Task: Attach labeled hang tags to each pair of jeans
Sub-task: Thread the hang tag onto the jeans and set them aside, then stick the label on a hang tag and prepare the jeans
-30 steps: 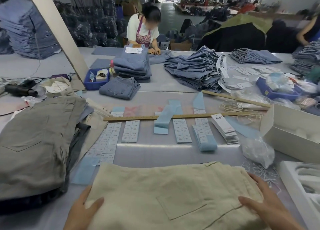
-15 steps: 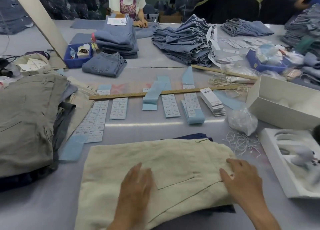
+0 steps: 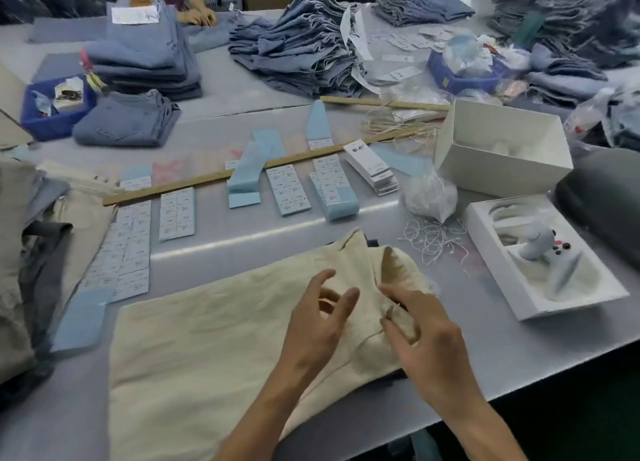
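Cream jeans (image 3: 207,339) under both hands, right hand (image 3: 426,336) pinching waistband, left hand (image 3: 318,322) spread loose

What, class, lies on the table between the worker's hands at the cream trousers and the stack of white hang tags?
Nothing blocks the way. Between the right hand on the cream trousers and the hang tags is bare table; label sheets lie just left.

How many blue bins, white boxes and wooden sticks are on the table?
Blue bins: 2
White boxes: 2
Wooden sticks: 2
Total: 6
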